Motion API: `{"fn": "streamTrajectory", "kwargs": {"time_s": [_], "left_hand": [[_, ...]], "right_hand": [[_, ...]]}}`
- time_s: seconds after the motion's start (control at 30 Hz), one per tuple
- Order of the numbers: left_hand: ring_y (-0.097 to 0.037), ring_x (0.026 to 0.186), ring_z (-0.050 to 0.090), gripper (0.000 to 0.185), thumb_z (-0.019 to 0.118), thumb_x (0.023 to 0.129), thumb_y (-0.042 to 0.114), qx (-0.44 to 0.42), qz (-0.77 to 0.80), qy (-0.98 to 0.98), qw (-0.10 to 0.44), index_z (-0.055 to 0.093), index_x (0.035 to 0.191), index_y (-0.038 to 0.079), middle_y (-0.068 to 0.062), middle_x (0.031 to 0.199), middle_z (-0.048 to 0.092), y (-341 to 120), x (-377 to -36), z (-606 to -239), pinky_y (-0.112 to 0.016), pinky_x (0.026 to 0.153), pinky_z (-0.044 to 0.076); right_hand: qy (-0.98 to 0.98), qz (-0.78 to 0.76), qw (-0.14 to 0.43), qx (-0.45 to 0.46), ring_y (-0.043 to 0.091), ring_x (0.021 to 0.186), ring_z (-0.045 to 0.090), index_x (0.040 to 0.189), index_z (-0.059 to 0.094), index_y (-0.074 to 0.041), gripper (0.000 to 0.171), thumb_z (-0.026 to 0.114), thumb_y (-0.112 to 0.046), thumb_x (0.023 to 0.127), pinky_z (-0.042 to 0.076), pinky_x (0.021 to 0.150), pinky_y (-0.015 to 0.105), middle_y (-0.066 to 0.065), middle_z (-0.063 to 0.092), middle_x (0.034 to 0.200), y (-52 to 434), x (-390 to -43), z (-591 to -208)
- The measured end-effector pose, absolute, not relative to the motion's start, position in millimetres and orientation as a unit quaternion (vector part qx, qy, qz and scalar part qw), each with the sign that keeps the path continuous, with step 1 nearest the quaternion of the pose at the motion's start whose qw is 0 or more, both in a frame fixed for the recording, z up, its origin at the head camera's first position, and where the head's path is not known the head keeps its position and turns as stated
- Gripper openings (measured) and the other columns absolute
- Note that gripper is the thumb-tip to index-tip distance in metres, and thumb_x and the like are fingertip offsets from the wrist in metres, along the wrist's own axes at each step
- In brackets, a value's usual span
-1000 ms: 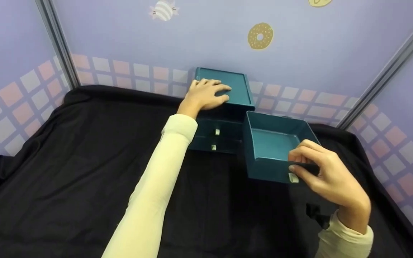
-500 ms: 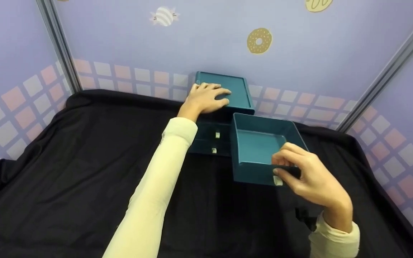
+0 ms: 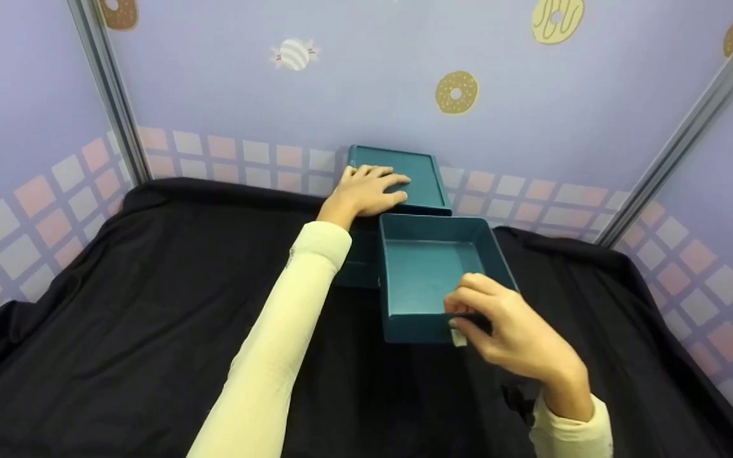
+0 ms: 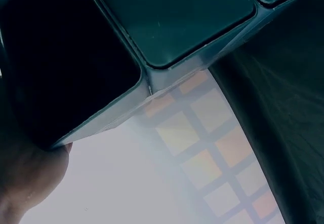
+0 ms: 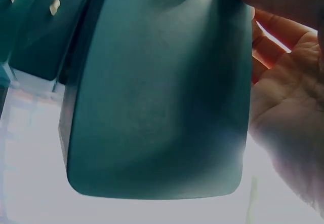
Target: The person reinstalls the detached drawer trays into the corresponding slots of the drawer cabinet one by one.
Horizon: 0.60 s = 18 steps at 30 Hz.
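Observation:
A teal drawer cabinet (image 3: 414, 170) stands against the back wall, and my left hand (image 3: 369, 191) rests flat on its top with the fingers spread. My right hand (image 3: 500, 324) pinches the front rim of a pulled-out teal drawer (image 3: 430, 270), beside its pale handle tab (image 3: 459, 337). The drawer holds nothing that I can see. It is held in front of the cabinet, and its back edge is near the cabinet's front edge. In the left wrist view a dark opening (image 4: 66, 62) shows next to a closed lower drawer (image 4: 177, 21). Two pale tabs (image 5: 54, 6) mark the lower drawers in the right wrist view.
Black cloth (image 3: 214, 331) covers the table and bunches up along its edges. Patterned lilac walls (image 3: 366, 76) close off the back and both sides, with metal posts (image 3: 115, 95) at the corners. A dark strap-like object (image 3: 518, 402) is by the right sleeve.
My right hand has carried the drawer leftward, from beside the cabinet to in front of it. The left hand stays on the cabinet top. The head view has tilted up slightly.

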State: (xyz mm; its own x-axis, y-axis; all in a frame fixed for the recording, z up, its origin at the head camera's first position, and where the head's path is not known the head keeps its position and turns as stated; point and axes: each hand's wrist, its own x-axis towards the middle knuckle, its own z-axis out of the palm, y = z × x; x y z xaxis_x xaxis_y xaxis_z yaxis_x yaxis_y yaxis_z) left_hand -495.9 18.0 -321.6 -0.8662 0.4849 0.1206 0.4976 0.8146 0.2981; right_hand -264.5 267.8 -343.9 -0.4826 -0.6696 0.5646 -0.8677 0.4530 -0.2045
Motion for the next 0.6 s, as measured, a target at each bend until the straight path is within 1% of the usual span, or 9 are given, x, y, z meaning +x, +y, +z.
{"fn": "streamTrajectory", "kwargs": {"time_s": [0.17,0.27,0.6], "left_hand": [[-0.031,0.164,0.014,0.059,0.033,0.111,0.056,-0.261,-0.137,-0.955,-0.004,0.031,0.168,0.038,-0.001,0.178,0.019,16.1,-494.9,-320.3,-0.058,0.129,0.006],[-0.031,0.164,0.012,0.06,0.032,0.112,0.056,-0.259,-0.127,-0.957,-0.013,0.029,0.169,0.038,-0.001,0.178,0.017,15.0,-493.4,-319.1,-0.06,0.13,0.001],[-0.03,0.165,0.011,0.06,0.031,0.112,0.056,-0.255,-0.128,-0.959,-0.006,0.027,0.169,0.039,-0.001,0.179,0.016,16.0,-493.8,-316.9,-0.059,0.13,0.0]], "right_hand": [[-0.818,0.236,0.209,0.481,0.008,0.087,0.054,0.102,0.07,-0.015,0.03,0.08,0.008,0.086,0.047,0.077,0.022,-0.005,0.058,0.095,254.3,-269.3,-349.3],[-0.815,0.234,0.211,0.486,0.009,0.086,0.054,0.1,0.07,-0.015,0.029,0.08,0.009,0.086,0.046,0.077,0.022,-0.005,0.057,0.094,247.5,-272.5,-349.7],[-0.811,0.23,0.214,0.494,0.008,0.084,0.053,0.099,0.069,-0.013,0.026,0.078,0.009,0.087,0.046,0.076,0.023,-0.005,0.057,0.093,230.2,-278.3,-340.4]]}}
